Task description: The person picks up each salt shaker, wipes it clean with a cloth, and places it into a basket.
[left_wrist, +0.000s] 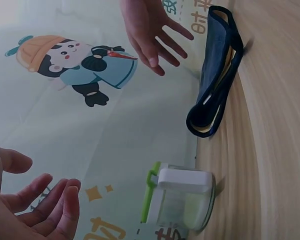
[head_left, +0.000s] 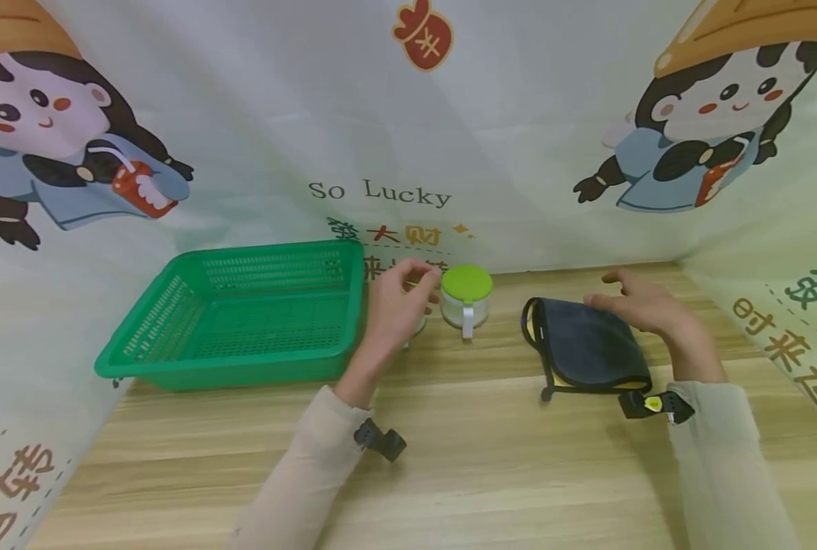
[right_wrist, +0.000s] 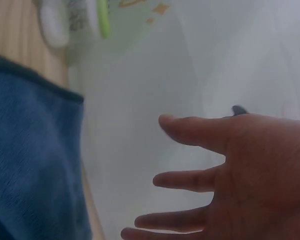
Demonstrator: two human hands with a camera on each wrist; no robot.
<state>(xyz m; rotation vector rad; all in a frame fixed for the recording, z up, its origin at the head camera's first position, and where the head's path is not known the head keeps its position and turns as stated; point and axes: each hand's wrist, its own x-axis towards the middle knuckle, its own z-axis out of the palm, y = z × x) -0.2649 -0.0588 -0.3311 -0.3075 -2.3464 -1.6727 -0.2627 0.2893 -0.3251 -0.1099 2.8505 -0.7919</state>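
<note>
In the head view my left hand (head_left: 397, 302) is raised between the green basket and a clear jar with a lime-green lid and white handle (head_left: 467, 296). Its fingers are loosely bent around nothing, as the left wrist view shows of the hand (left_wrist: 37, 200). A second, similar container (head_left: 419, 325) is mostly hidden behind it. My right hand (head_left: 645, 302) hovers over the far right part of a folded dark blue cloth with black edging and a yellowish underside (head_left: 590, 344). In the right wrist view its fingers (right_wrist: 185, 180) are spread and hold nothing, with the cloth (right_wrist: 35, 155) beside them.
A green perforated plastic basket (head_left: 225, 374) stands at the left on the wood-grain table (head_left: 491, 466). Behind the table hangs a printed white curtain (head_left: 518, 153), which also closes in both sides. A black loop and toggle (head_left: 546, 393) hang off the cloth's near left corner.
</note>
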